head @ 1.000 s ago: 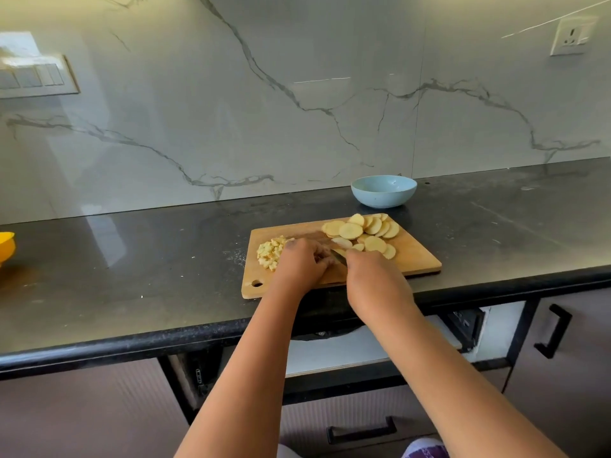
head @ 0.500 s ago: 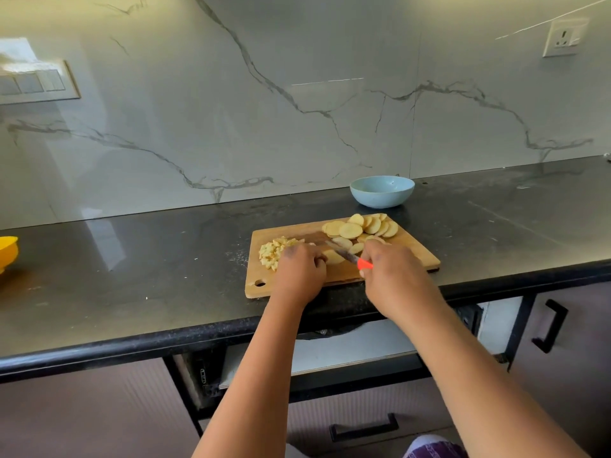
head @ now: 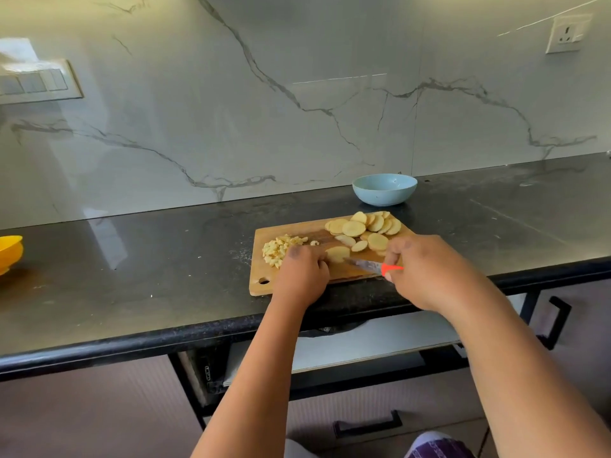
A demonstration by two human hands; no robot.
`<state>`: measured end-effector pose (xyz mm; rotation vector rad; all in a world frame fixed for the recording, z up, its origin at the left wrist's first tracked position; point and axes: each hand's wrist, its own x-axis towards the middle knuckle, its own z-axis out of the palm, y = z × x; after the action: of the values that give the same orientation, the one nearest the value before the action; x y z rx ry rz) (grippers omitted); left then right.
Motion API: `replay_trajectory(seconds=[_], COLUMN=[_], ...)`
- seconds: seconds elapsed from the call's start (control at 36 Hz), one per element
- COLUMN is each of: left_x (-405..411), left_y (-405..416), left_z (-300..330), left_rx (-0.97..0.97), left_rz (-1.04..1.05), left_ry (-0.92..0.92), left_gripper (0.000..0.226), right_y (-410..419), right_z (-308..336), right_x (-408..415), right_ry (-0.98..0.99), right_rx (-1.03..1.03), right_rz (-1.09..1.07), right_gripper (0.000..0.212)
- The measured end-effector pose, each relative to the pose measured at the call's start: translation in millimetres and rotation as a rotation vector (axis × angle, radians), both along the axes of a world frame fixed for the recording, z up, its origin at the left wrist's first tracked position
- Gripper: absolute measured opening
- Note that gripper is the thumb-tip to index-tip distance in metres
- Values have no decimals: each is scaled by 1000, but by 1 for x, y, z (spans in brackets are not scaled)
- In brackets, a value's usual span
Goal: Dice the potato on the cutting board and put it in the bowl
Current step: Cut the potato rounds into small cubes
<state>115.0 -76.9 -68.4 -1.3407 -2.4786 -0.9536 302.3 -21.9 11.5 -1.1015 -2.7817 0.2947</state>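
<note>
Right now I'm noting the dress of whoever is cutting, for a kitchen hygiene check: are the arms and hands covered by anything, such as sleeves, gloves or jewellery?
No. Both arms are bare from the bottom of the picture to the wrists: no sleeves, watch or bracelets show. The left hand and right hand wear no gloves, and no rings are visible on the fingers, though some are hidden. A dark smudge marks a knuckle of the left hand.

2 bare forearms; perhaps purple patterned clothing [head: 439,447] below.

Yellow bowl [head: 10,252] on dark counter [head: 132,276]
</note>
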Motion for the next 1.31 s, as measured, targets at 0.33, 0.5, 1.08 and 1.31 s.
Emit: replay_trajectory(seconds=[0.33,0.5,1.08,1.31], left_x=[4,1,2,-6], left_y=[-2,1,41,56], left_z=[-2,-4,13,13], left_rx=[37,4,-238,-412], left_rz=[33,54,-54,-9], left_ry=[57,18,112,166], left_gripper=[29,28,50,39], right_y=[-6,-7,76,81], right_z=[-49,-31,-61,-77], right_x=[-44,-43,-87,-92], right_ry=[229,40,961,1008], right_rx=[14,33,-400,-211], right_rz=[36,-5,-89,-106], right_gripper=[16,16,16,18])
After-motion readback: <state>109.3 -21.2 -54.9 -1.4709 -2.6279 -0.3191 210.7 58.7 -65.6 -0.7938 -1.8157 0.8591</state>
